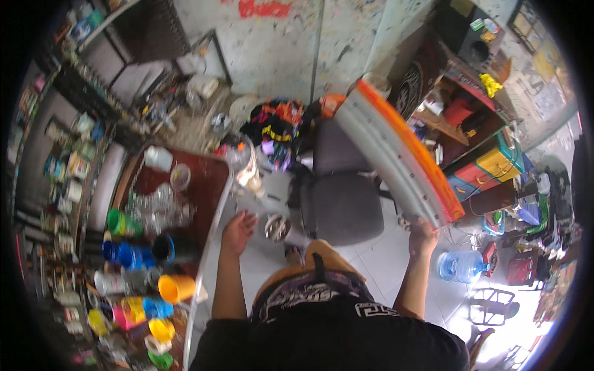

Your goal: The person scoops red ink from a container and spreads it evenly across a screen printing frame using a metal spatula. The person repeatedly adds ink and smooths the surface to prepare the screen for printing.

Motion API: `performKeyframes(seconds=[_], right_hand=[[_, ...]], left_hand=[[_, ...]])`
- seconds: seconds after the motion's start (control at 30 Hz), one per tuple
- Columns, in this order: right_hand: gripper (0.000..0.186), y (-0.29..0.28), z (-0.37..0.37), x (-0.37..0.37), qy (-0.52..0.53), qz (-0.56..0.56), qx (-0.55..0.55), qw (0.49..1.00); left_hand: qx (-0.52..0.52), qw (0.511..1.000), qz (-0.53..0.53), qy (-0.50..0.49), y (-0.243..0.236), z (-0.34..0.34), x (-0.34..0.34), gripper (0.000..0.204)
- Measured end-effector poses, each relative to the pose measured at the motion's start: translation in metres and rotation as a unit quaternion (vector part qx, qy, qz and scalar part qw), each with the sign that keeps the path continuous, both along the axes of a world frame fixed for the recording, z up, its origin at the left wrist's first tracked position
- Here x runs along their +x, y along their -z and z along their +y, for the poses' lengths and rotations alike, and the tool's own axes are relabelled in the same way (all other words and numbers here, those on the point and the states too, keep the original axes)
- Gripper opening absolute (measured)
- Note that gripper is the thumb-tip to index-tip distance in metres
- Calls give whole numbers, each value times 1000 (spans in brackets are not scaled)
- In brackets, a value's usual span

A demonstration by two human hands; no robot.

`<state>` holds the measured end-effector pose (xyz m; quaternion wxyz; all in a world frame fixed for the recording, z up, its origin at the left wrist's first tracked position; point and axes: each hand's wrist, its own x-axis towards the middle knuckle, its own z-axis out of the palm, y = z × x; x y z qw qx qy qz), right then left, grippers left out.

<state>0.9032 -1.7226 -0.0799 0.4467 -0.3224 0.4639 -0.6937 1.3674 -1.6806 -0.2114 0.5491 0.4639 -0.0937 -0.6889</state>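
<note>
My right hand (423, 236) grips the lower end of a long silver-grey panel with a bright orange strip along one edge (396, 154). The panel slants up and away to the left, and small dark spots dot its grey face. Part of a dark grey office chair (346, 210) lies behind it. On the left, my left hand (240, 231) is raised with its fingers apart and holds nothing. It is between the chair and a dark red table (213, 179), nearest the table's pale edge.
Clear plastic cups (161, 210), blue cups (133, 255) and a yellow cup (176, 288) crowd the table. Jars fill shelves (74, 167) at far left. A cloth pile (275, 130) lies beyond the chair. To the right are a water jug (461, 266), coloured drawers (489, 168) and a metal rack (492, 306).
</note>
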Motion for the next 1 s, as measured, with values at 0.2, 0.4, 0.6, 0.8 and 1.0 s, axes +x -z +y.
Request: performKeyframes(seconds=[0.2,0.4,0.6,0.8,1.0], right_hand=[[49,-40,-38,27,-19,35,-42,998],[40,-106,-96,-7,53,246,-98,963],[26,-158,-159,-11,95,246,-257,930],[26,-210,-252,-47,96,270,-283,915],[12,-298,-379,-76,299,596,-338,664]], left_hand=[[-34,999,-24,16,-33,-36,18,48],[-95,995,-28,-27,-62,-45,30,57],[-146,986,-20,-73,-51,-78,56,53],[-185,980,8,-72,-77,-149,75,42],[-217,972,9,-92,-124,-256,92,34]])
